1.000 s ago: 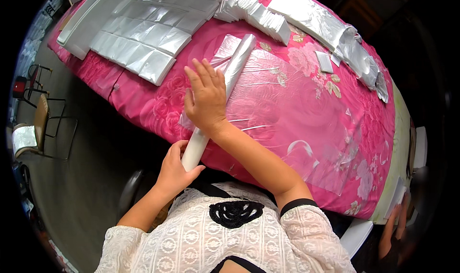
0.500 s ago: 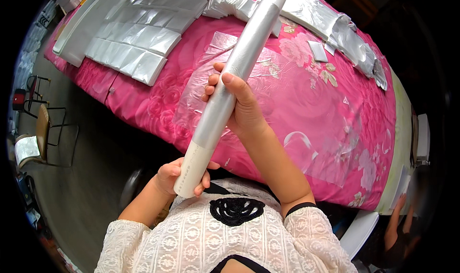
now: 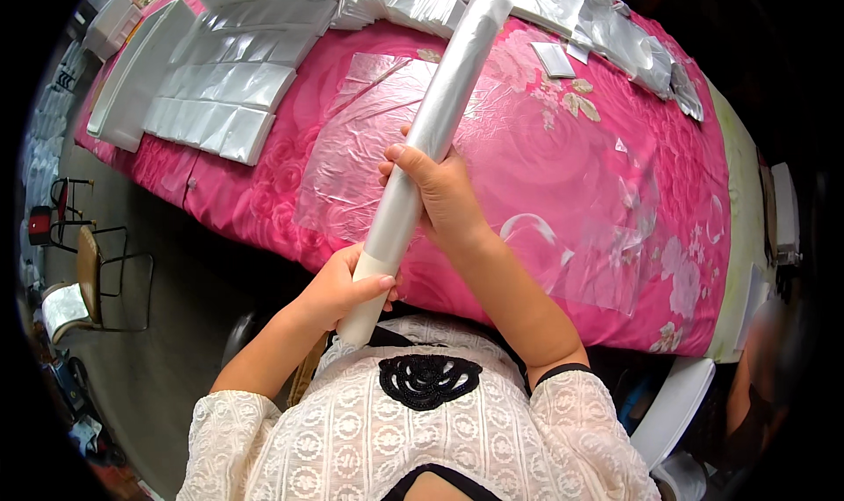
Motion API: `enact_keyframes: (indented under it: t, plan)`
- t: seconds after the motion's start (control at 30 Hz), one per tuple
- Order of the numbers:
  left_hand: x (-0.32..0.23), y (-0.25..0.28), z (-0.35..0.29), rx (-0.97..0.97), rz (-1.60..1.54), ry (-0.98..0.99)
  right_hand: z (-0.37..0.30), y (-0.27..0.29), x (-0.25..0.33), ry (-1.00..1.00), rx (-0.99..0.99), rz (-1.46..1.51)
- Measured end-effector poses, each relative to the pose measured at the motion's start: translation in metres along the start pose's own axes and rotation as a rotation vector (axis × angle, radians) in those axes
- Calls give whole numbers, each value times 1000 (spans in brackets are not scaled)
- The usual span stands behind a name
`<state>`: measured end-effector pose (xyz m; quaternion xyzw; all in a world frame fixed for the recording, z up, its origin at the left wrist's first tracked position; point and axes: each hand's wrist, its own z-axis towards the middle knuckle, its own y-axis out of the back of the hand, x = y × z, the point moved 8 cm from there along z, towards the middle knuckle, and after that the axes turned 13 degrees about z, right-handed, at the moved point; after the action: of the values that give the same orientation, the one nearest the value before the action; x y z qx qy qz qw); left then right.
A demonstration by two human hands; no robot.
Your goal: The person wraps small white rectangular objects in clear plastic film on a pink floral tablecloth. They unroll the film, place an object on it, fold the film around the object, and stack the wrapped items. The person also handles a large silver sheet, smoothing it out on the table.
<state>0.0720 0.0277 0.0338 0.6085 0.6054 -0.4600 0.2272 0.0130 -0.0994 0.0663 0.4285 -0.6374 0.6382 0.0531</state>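
A long roll of silvery plastic film [image 3: 444, 101] on a pale core slants across my front, its far end over the pink bedspread. Around the core's near end, where bare tube shows, my left hand [image 3: 347, 288] is closed with the thumb on top. Farther up, my right hand [image 3: 440, 189] wraps the film-covered part, thumb along the upper side. Beneath the roll lies a clear plastic sheet [image 3: 352, 149], spread wrinkled over the pink floral cloth [image 3: 281, 206].
Rows of flat silvery packets [image 3: 220, 105] lie at the far left beside a white box [image 3: 145, 79]. A fanned stack of packets [image 3: 400, 7] and crumpled film [image 3: 607, 35] lie along the back. A chair [image 3: 88, 272] stands left; a person's arm [image 3: 747, 369] shows at right.
My left hand has slid up the core and now grips it from above. The roll sits slightly more upright, and the view has shifted a little to the right.
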Motion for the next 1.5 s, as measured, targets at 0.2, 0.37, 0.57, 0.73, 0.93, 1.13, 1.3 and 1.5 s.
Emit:
enact_keyframes:
  t: [0.2,0.37,0.57,0.73,0.93,1.13,1.3,1.5]
  plan:
    - [10,-10,-2,215,-151,-23,-11,9,-10,58,-4,-8]
    - [13,2,6,-21,-186,-14,-17,28,-30,43,-36,-64]
    - [46,19,-2,7,125,200,6,62,-20,89,-188,77]
    - [73,15,-24,115,171,346,47,140,79,442,-370,-76]
    - [84,20,-32,93,153,384,37,133,96,23,-234,-758]
    - [87,25,-34,57,260,396,36,126,71,-242,88,-792]
    - [86,29,-42,109,274,397,38,156,112,-70,-66,-844]
    - [102,53,-75,334,285,455,19,269,252,349,-477,-1105]
